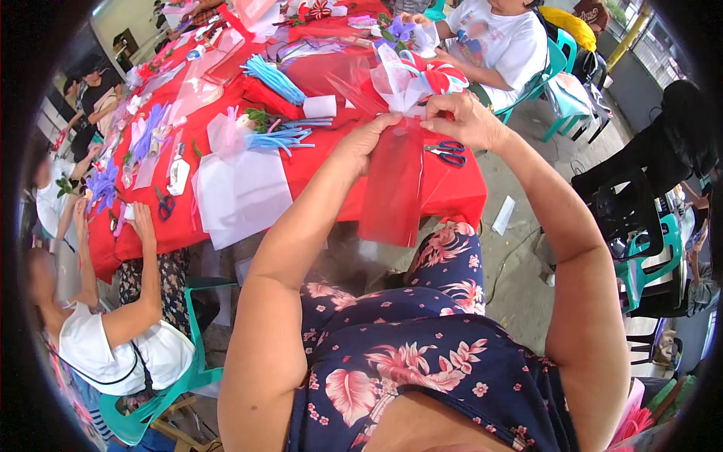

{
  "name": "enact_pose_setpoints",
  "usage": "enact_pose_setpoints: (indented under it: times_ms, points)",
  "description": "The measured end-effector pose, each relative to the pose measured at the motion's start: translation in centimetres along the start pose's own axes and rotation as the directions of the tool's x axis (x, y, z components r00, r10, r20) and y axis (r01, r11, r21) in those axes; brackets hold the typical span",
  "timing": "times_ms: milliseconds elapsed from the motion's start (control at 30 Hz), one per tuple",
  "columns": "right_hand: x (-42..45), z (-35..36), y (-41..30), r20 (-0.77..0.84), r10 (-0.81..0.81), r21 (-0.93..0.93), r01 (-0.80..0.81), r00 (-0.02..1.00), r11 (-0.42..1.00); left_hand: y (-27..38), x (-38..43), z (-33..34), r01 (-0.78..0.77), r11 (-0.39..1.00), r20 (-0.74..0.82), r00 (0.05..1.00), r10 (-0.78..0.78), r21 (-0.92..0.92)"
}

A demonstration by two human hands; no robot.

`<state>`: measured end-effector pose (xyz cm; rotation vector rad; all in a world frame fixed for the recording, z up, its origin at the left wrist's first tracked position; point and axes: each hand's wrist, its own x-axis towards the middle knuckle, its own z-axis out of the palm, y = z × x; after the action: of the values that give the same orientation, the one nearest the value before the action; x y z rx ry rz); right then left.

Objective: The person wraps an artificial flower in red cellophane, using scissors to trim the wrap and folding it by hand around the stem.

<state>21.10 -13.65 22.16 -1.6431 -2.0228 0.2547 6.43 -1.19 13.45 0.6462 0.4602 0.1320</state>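
In front of me is a small bouquet with a red, white and light-blue flower head [443, 74], apparently of pipe cleaners. White mesh wrap [395, 85] gathers around its neck. My left hand [367, 138] pinches the gathered neck from the left, thumb at the top of a red translucent film strip [390, 186]. That strip hangs down past the table edge towards my lap. From the right, my right hand [466, 121] grips the same neck with bent fingers. Below it, scissors with dark blue handles [450, 153] lie on the red-covered table [327, 164].
Left of my hands are a white roll [319, 106], blue pipe cleaners [274, 80] and a second bouquet on white sheet wrap [243, 192]. A tape dispenser [178, 176] and more scissors [164, 203] lie farther left. People sit at left and far right on green chairs [197, 339].
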Motion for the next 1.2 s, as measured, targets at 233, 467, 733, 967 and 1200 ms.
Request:
enact_pose_setpoints:
  times_ms: [233,467,733,967,1200]
  points:
    - [-0.6,2.2,0.1,-0.214,-0.207,-0.241,0.154,0.955,0.958,-0.6,0.1,0.2,-0.048,0.999,0.032,0.998,0.048,-0.004]
    - [-1.9,3.1,1.0,-0.252,-0.093,-0.119,0.065,0.963,0.991,-1.5,-0.5,1.4,-0.065,0.998,0.042,0.997,0.066,-0.005]
    - [-1.5,1.9,1.1,-0.14,-0.022,0.149,0.043,0.99,0.988,-2.0,-0.1,0.7,-0.09,0.994,-0.011,0.996,0.091,0.061]
    - [-1.5,1.2,0.1,-0.101,0.044,0.03,-0.041,0.994,0.999,-2.6,-0.6,1.7,-0.172,0.981,-0.076,0.981,0.179,0.09]
    - [-1.4,0.6,0.0,-0.072,0.054,-0.078,-0.06,0.996,0.995,-3.0,-0.8,1.8,-0.191,0.972,-0.083,0.976,0.204,0.138]
